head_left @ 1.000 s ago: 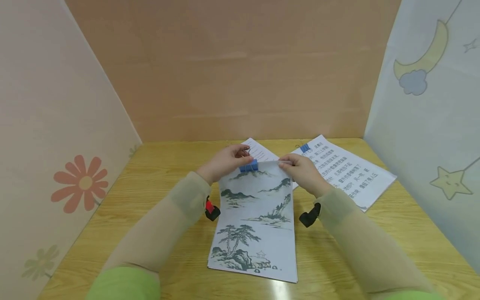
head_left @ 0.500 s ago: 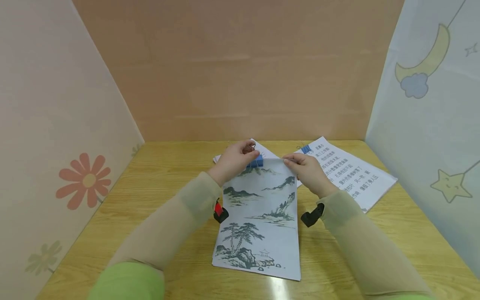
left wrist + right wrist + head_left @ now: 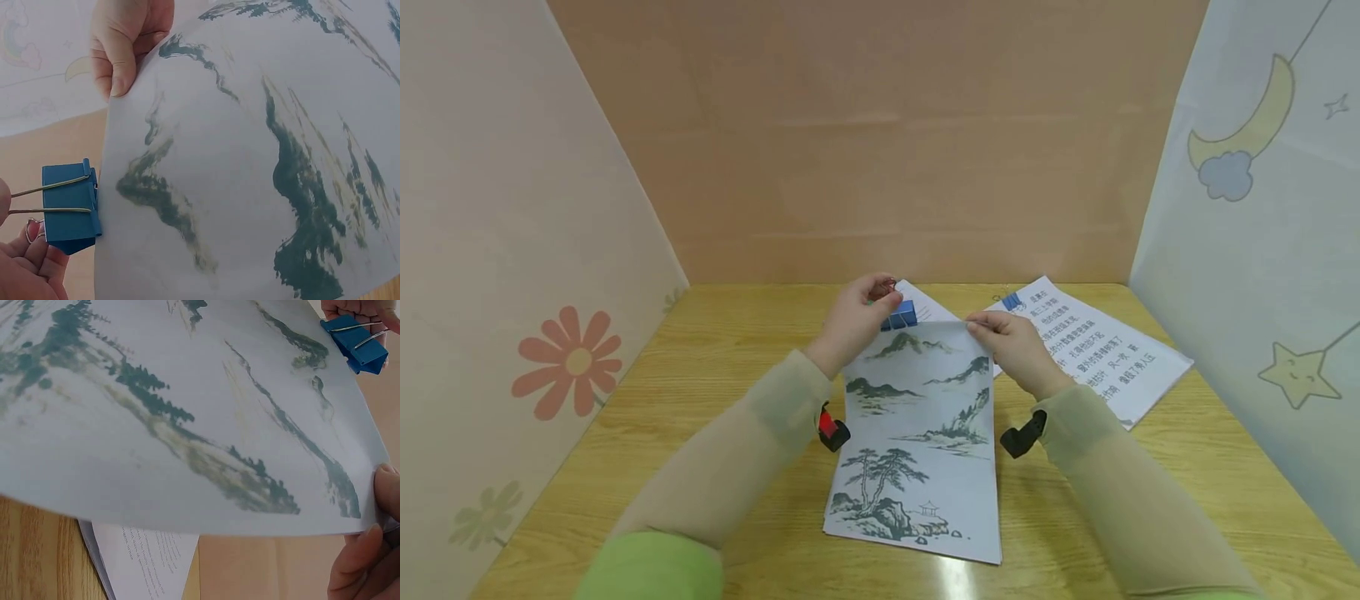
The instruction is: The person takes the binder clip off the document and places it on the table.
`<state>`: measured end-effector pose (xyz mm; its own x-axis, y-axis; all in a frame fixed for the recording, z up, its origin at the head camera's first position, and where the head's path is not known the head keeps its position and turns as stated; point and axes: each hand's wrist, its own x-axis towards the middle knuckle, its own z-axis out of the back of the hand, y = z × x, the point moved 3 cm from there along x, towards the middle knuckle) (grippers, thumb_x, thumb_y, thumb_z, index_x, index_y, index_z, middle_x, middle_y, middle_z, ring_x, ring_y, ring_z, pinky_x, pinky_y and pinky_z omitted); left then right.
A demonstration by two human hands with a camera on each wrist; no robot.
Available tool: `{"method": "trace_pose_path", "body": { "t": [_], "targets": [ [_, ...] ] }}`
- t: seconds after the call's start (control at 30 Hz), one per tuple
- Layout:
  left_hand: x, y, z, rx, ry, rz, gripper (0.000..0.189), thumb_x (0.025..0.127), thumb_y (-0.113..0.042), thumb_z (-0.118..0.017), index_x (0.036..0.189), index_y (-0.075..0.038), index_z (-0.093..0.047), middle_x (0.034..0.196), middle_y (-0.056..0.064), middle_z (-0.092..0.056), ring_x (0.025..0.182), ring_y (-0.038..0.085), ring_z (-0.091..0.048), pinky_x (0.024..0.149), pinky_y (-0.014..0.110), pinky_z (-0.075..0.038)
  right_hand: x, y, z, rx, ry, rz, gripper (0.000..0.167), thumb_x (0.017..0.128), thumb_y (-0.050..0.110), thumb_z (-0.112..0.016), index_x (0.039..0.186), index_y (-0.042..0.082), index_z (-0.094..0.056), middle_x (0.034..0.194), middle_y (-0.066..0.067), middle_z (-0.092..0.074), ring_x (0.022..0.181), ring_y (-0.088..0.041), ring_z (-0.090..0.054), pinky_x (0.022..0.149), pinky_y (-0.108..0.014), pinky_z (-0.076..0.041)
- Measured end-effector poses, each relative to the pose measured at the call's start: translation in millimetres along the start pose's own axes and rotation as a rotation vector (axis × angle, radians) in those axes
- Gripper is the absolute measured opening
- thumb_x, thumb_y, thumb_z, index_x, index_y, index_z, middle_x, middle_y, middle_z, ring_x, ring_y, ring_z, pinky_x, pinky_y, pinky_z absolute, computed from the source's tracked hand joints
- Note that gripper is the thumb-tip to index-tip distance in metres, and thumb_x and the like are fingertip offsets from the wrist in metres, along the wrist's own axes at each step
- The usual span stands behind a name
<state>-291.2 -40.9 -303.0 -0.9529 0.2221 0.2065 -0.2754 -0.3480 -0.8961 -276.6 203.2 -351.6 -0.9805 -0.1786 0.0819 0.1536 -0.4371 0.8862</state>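
While the left hand pinches a blue binder clip at the landscape-printed sheets' 12 o'clock edge, the right hand grips their 1 o'clock corner over the tabletop.

Head: above, forward-down, widest
Left wrist: close, across white landscape-printed paper
Right wrist: close, opposite side
Wrists share: blue metal binder clip

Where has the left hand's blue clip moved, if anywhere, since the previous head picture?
Yes: against the red wall flower in the head view, the blue clip has shifted left and slightly up.
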Motion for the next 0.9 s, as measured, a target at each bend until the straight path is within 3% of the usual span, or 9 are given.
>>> {"method": "trace_pose_path", "body": {
  "t": [0.6, 0.7, 0.9],
  "targets": [
    [-16.2, 1.0, 35.6, -0.181, -0.117, -0.059, 0.031, 0.096, -0.013, -0.059, 0.125, -0.001, -0.057, 0.113, 0.015, -0.060, 0.104, 0.021, -0.055, 0.090, 0.033, -0.046, -0.7, -4, 4, 0.009, -0.032, 0.002, 0.042, 0.099, 0.040, -0.052, 0.124, 0.007, -0.061, 0.122, -0.012, -0.061, 0.104, -0.023, -0.059, 0.090, -0.039, -0.048],
    [-20.8, 11.3, 46.6, -0.206, -0.128, -0.043, 0.029, 0.097, -0.011, -0.057, 0.123, 0.001, -0.056, 0.113, 0.018, -0.058, 0.101, 0.020, -0.055, 0.090, 0.028, -0.046, -0.7, -6, 4, 0.018, -0.033, 0.002, 0.043, 0.099, 0.039, -0.053, 0.126, 0.007, -0.060, 0.125, -0.012, -0.059, 0.107, -0.023, -0.058, 0.092, -0.040, -0.047],
    [-35.7, 46.5, 66.7, -0.160, -0.136, 0.078, 0.030, 0.100, -0.016, -0.054, 0.127, -0.002, -0.054, 0.116, 0.016, -0.056, 0.099, 0.018, -0.052, 0.082, 0.024, -0.045, 0.8, -8, 2, 0.040, -0.033, -0.005, 0.043, 0.099, 0.037, -0.053, 0.128, 0.006, -0.058, 0.125, -0.012, -0.059, 0.108, -0.023, -0.059, 0.091, -0.037, -0.049]
  ]
}}
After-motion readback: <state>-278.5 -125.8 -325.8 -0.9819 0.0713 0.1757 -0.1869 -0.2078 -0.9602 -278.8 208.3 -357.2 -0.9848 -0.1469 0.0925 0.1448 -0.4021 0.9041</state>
